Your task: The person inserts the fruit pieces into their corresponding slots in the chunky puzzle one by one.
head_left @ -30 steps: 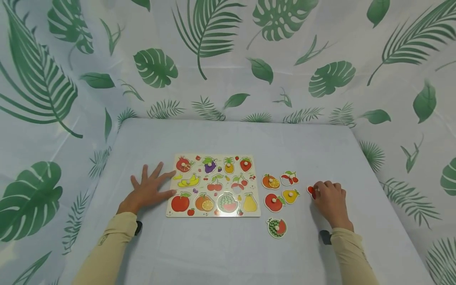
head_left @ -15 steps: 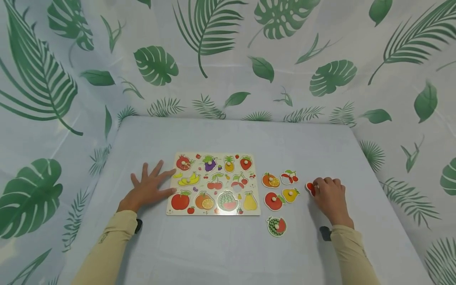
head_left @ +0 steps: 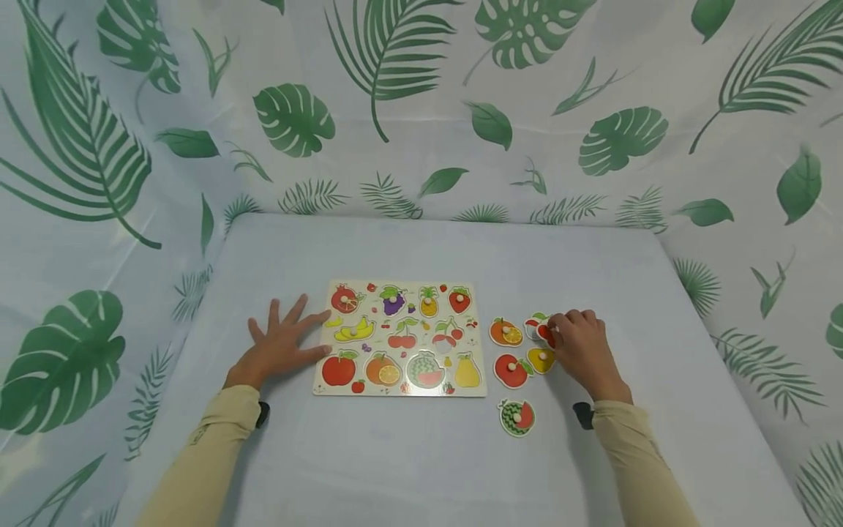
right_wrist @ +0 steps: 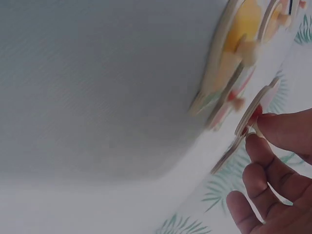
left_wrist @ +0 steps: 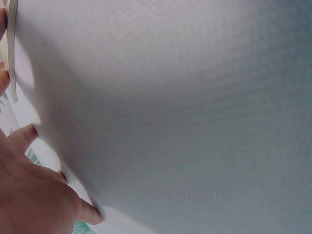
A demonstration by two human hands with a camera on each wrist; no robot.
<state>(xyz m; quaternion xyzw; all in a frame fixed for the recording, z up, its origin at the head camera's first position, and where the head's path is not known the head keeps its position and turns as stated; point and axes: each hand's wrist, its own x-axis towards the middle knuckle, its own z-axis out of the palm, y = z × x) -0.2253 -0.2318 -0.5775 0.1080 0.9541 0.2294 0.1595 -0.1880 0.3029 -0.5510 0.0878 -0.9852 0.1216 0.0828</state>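
Note:
A wooden fruit puzzle board [head_left: 378,344] lies flat on the white table. At its left edge is my left hand [head_left: 276,350], fingers spread and straight, with thumb and forefinger touching the board. My right hand [head_left: 585,353] pinches the wooden knob of a red fruit puzzle piece [right_wrist: 252,116] between thumb and forefinger. This piece is tilted and hangs close over the loose cherry piece [head_left: 533,326], partly covering it. Just below the hand, the pear piece [head_left: 540,360] is partly hidden by the fingers. What fruit the held piece shows is mostly hidden.
Left of the pear lie an orange piece [head_left: 505,332] and a red apple piece [head_left: 511,372]. Nearer the front is a watermelon piece [head_left: 516,418]. Knobbed pieces fill the board's top row; banana [head_left: 354,329] also sits in place. Leaf-printed cloth walls [head_left: 408,161] surround the table.
My right hand has moved left with the red fruit puzzle piece, from the bare table to the loose pieces. My left hand keeps its place at the board's edge.

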